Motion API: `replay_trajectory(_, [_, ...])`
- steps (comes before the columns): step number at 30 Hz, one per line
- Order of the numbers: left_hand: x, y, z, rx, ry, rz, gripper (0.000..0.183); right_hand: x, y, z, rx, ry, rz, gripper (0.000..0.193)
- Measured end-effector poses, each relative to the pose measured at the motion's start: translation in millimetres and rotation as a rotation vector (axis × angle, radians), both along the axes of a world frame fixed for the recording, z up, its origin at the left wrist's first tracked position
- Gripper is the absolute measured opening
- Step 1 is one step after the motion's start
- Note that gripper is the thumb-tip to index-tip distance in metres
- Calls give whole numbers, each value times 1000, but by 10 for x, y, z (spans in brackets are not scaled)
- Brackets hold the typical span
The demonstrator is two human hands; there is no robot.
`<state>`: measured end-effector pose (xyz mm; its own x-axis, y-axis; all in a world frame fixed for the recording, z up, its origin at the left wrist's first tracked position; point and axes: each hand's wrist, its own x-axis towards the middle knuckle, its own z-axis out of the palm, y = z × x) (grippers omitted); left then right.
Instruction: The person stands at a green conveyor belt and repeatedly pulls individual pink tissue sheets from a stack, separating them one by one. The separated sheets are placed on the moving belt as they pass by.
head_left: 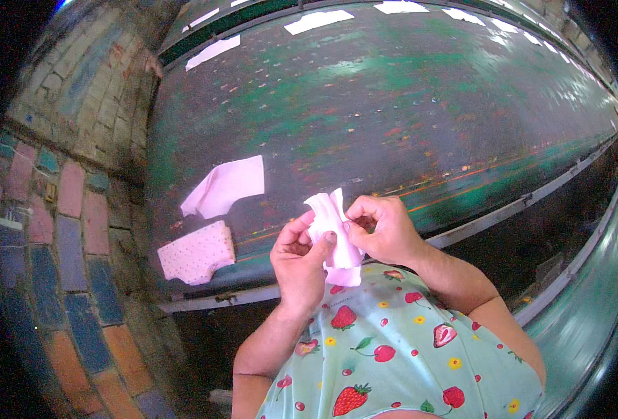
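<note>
A bunched pale pink piece of fabric [337, 241] is held up in front of my body, above the near edge of the long table. Fingers of my left hand [302, 262] are closed on its left side, with the thumb lying over the cloth. At its upper right, my right hand [382, 227] pinches an edge between thumb and forefinger. To the left on the table lies a plain pink cut fabric piece [228, 187], partly curled. Nearer to me is another piece with small dots [198, 255], lying along the table's edge.
The long table [365, 105] has a dark, paint-stained green surface and a pale metal rail [490, 222] along its near edge. White fabric pieces [319, 22] line its far side. Left of it, the floor has coloured bricks [71, 258]. Another green table surface [581, 349] stands at the lower right.
</note>
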<state>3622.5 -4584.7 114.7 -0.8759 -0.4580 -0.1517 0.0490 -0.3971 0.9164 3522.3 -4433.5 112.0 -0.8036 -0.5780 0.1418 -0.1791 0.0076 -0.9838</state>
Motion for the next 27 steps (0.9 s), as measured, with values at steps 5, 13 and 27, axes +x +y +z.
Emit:
replay_trajectory(5, [-122,281,-59,35,-49,48,43,-189,232,-118,-21,-148,65,9])
replay_trajectory(13, [-332,422,-99,4,-77,110,43,-392,297,-289,-51,-86,81,8])
replay_trajectory(27, [-434,-88,61,-11,-153,443,44,-784,391,-718,-143,-281,-8,10])
